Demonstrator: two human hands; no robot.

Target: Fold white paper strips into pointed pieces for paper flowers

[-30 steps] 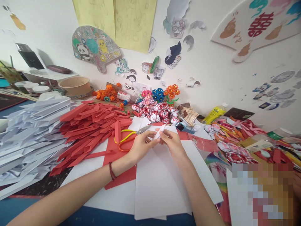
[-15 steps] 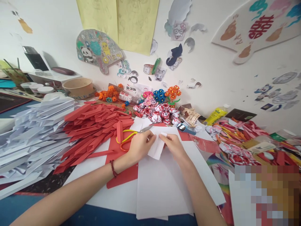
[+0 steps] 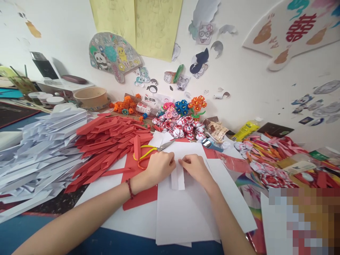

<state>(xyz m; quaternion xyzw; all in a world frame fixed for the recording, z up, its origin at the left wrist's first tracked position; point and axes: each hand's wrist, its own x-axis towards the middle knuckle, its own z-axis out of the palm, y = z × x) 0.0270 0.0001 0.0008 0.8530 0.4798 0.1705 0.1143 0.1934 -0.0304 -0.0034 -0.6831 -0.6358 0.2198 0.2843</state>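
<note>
A small folded white paper strip [image 3: 177,180] stands out against a stack of white sheets [image 3: 188,216]. My left hand [image 3: 162,165] is closed, its fingers curled at the strip's upper left. On the upper right, my right hand [image 3: 195,166] pinches the strip between thumb and fingers. The strip's top is partly hidden by the hands. Scissors with yellow and orange handles [image 3: 148,152] lie just beyond my left hand on red paper [image 3: 143,198].
Piles of folded white strips [image 3: 50,152] and red strips [image 3: 108,141] lie on the left. Red-and-white paper flowers [image 3: 183,125] sit behind the hands, near a blue device [image 3: 211,145]. A yellow bottle [image 3: 245,129] and colourful scraps [image 3: 276,152] lie on the right.
The strip was tilted and now hangs nearly straight towards me, with a lengthwise fold showing. My left hand has turned, knuckles up. The view has shifted slightly.
</note>
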